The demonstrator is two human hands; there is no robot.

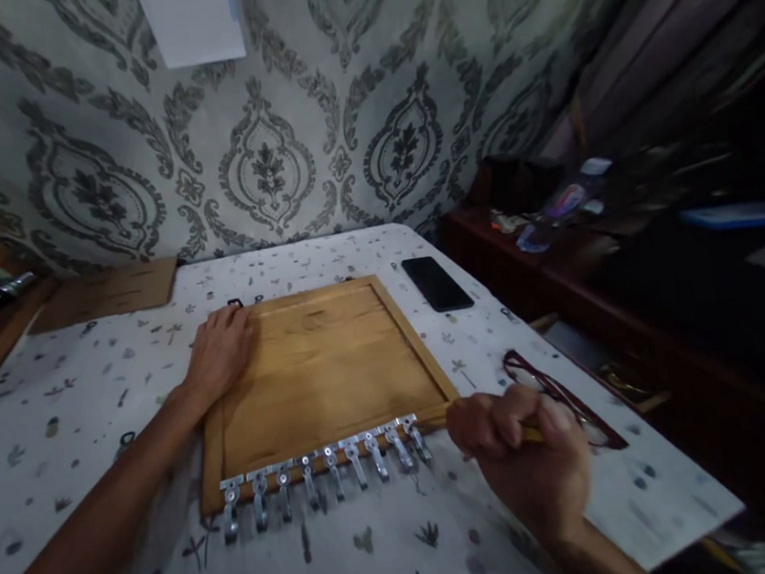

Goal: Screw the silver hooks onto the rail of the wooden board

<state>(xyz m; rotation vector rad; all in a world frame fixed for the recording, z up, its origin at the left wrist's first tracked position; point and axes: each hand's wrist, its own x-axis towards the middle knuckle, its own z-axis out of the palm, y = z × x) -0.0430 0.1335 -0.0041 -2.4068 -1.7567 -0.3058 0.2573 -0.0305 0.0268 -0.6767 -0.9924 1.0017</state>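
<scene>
A square wooden board with a raised frame lies flat on the table. Several metal hooks are fixed in a row along its near edge. My left hand rests flat on the board's far left corner, fingers stretched out. My right hand is curled in a fist round a thin yellowish tool handle, perhaps a screwdriver, whose tip points at the rightmost hook near the board's near right corner.
The table wears a white cloth with small prints. A black phone lies beyond the board on the right. Red-framed glasses lie by my right hand. A dark sideboard with clutter stands on the right, patterned wall behind.
</scene>
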